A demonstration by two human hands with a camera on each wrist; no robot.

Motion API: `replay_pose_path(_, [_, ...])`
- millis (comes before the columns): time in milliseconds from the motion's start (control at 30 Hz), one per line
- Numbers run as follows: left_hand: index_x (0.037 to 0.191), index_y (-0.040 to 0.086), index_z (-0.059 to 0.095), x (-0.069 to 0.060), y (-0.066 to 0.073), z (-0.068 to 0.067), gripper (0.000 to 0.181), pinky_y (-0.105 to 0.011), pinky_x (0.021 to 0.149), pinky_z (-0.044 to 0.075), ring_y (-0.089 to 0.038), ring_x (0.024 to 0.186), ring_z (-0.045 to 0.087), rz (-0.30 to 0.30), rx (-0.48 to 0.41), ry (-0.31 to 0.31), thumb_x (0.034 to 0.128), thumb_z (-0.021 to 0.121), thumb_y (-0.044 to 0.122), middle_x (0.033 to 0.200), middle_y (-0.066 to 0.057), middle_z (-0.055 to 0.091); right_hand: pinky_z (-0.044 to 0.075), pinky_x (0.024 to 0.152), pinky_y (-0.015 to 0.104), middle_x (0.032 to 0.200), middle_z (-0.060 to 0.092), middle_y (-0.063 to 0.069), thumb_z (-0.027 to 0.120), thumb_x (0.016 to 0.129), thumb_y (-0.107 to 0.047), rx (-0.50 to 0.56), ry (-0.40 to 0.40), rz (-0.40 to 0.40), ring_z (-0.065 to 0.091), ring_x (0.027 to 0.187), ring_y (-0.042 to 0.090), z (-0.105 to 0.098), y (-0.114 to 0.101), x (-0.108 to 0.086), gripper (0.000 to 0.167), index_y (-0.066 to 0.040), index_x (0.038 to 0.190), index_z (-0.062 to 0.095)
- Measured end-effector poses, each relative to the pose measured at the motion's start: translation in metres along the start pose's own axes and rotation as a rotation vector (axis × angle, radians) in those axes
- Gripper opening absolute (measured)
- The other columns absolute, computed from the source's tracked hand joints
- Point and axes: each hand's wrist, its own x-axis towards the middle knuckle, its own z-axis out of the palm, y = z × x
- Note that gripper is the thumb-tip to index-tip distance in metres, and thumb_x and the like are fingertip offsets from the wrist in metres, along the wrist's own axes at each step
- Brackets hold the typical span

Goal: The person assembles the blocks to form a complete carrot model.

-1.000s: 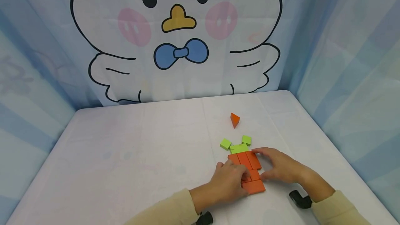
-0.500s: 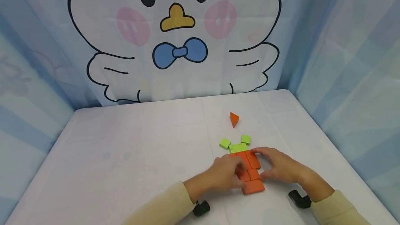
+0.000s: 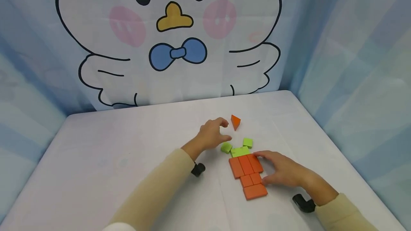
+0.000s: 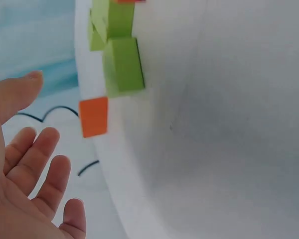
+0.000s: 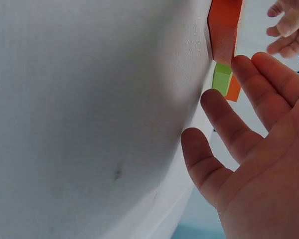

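Observation:
In the head view, several flat orange blocks [image 3: 245,165] lie side by side as one shape. Against its far edge sits a light green block [image 3: 240,152], with a green cube [image 3: 226,148] on its left and another green cube [image 3: 247,142] on its right. Farther back stands a triangular orange block [image 3: 236,122]. My left hand [image 3: 210,134] hovers just left of that triangular block, thumb and fingers apart, holding nothing. Along the right side of the orange shape, my right hand [image 3: 284,170] rests with extended fingers, fingertips at the far right corner and thumb beside the narrower part.
A white cloth covers the table [image 3: 128,174]. Curtains printed with a cartoon figure [image 3: 176,52] stand behind it, and blue patterned curtains [image 3: 359,63] flank the sides. Each wrist wears a small black camera, such as the right wrist's camera [image 3: 303,203].
My left hand has left the orange blocks and moved away toward the triangular block at the back. My right hand stays beside the orange shape. The head view has shifted slightly.

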Motion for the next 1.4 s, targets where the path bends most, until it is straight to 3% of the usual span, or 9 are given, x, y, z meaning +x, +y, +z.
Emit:
replay_pose_path(200, [0.13,0.014,0.059,0.023,-0.003,0.012,0.047,-0.043,0.101,0.039,-0.022,0.113,0.054,-0.106,-0.013,0.011,0.0904,0.076,0.033,0.124,0.002,0.063,0.032,0.105,0.064,0.147,0.047,0.016,0.082,0.08,-0.033,-0.005,0.009,0.004,0.041,0.134,0.041,-0.002,0.003,-0.003,0.079,-0.009,0.147,0.047])
replay_pose_path(433, [0.13,0.015,0.058,0.037,-0.003,0.02,0.048,-0.042,0.101,0.039,-0.022,0.112,0.054,-0.183,-0.026,0.042,0.0903,0.076,0.034,0.127,0.002,0.062,0.032,0.106,0.063,0.146,0.048,0.014,0.081,0.081,-0.033,0.003,0.012,0.005,0.041,0.134,0.04,-0.002,0.0,-0.001,0.075,-0.011,0.146,0.049])
replay_pose_path(633, [0.131,0.012,0.057,0.045,-0.001,0.026,0.051,-0.044,0.102,0.037,-0.022,0.115,0.054,-0.16,-0.029,0.054,0.0904,0.075,0.036,0.127,-0.001,0.062,0.031,0.106,0.064,0.147,0.047,0.014,0.082,0.08,-0.031,0.03,0.007,0.043,0.04,0.135,0.041,-0.002,-0.001,-0.002,0.075,-0.012,0.145,0.05])
replay_pose_path(967, [0.134,0.013,0.056,0.058,0.011,0.032,0.053,-0.043,0.098,0.04,-0.024,0.105,0.052,-0.229,-0.061,0.153,0.0901,0.077,0.033,0.121,-0.005,0.063,0.033,0.106,0.062,0.147,0.048,0.013,0.082,0.081,-0.029,0.033,0.014,0.025,0.041,0.134,0.039,-0.001,0.001,0.0,0.074,-0.013,0.145,0.05])
replay_pose_path(1167, [0.13,0.016,0.059,0.059,0.007,0.033,0.038,-0.042,0.098,0.04,-0.025,0.108,0.052,-0.24,-0.07,0.111,0.0944,0.071,0.025,0.123,-0.003,0.062,0.032,0.107,0.063,0.147,0.048,0.013,0.081,0.081,-0.031,0.058,0.003,0.007,0.041,0.135,0.04,0.002,0.001,0.002,0.074,-0.013,0.146,0.05])
replay_pose_path(1400, [0.115,0.016,0.065,0.063,0.003,0.033,0.017,-0.042,0.1,0.039,-0.022,0.105,0.054,-0.16,-0.058,0.058,0.098,0.064,0.013,0.11,0.002,0.065,0.032,0.107,0.061,0.147,0.048,0.01,0.082,0.081,-0.03,0.033,0.012,0.032,0.041,0.135,0.038,-0.001,0.004,0.0,0.074,-0.014,0.146,0.05])
